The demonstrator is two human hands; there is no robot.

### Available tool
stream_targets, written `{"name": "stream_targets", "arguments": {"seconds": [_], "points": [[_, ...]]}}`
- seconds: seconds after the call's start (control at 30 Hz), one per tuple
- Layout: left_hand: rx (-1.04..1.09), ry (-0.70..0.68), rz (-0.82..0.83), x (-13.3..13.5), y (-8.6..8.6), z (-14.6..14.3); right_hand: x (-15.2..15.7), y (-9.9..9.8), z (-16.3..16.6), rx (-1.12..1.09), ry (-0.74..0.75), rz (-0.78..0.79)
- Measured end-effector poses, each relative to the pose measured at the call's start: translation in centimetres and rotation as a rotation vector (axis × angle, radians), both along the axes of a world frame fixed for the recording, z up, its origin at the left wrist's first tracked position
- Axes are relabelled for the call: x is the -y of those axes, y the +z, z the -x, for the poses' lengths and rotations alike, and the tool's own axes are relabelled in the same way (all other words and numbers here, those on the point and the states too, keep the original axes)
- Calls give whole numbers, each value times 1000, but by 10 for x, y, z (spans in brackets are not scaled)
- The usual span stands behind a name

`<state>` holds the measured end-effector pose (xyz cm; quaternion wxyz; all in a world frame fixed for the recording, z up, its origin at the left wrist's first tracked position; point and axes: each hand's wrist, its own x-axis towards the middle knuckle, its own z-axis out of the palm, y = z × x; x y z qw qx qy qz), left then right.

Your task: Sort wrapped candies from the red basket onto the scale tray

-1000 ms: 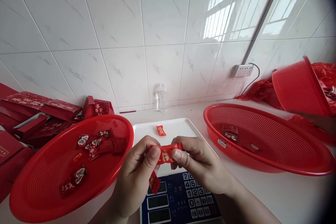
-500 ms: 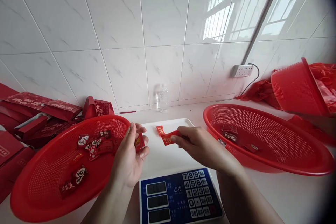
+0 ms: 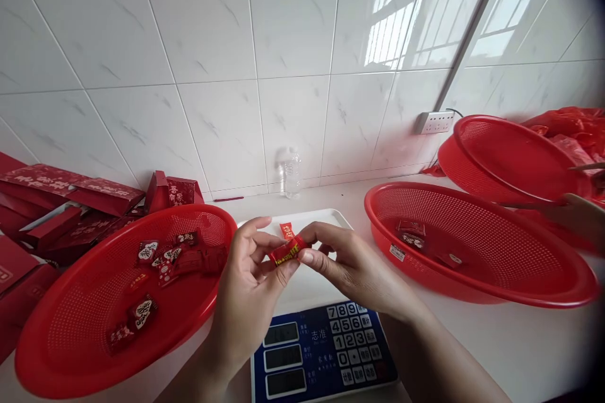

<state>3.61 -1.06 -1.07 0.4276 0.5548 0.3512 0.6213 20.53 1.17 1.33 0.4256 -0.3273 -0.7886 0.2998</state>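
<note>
Head view: left hand (image 3: 250, 289) and right hand (image 3: 352, 267) are brought back together, a candy (image 3: 286, 250) pinched between their fingertips over the scale (image 3: 321, 345).

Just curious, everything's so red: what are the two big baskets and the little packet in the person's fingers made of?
The left basket and right basket look like moulded plastic: glossy red, walls pierced with fine regular holes. The little packet, pinched between left hand and right hand, seems thin printed film or foil: it is creased and shiny; which, I cannot tell.
</note>
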Motion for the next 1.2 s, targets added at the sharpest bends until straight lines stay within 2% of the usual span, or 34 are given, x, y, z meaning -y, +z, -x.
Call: {"name": "stream_targets", "arguments": {"seconds": [0.1,0.3,0.57,0.77,0.87,0.97,1.03,1.2], "points": [[-84,3,-66,3,2,0,1,-1,2,-29,-40,27],[-260,-19,-52,1,5,10,0,-4,8,-95,-55,48],[-113,15,-181,3,2,7,0,-7,6,-163,4,124],[-242,138,-261,3,1,12,0,-4,3,-13,49,107],[-351,235,-339,2,-2,13,0,-3,1,50,-45,18],[-434,233,-347,-3,-5,11,-2,-2,-3,138,-118,-57],[-499,214,-331,-8,-6,11,-6,-1,-6,232,-145,-58],[-644,316,-335,-18,-6,13,-29,-5,-18,631,-207,35]]}}
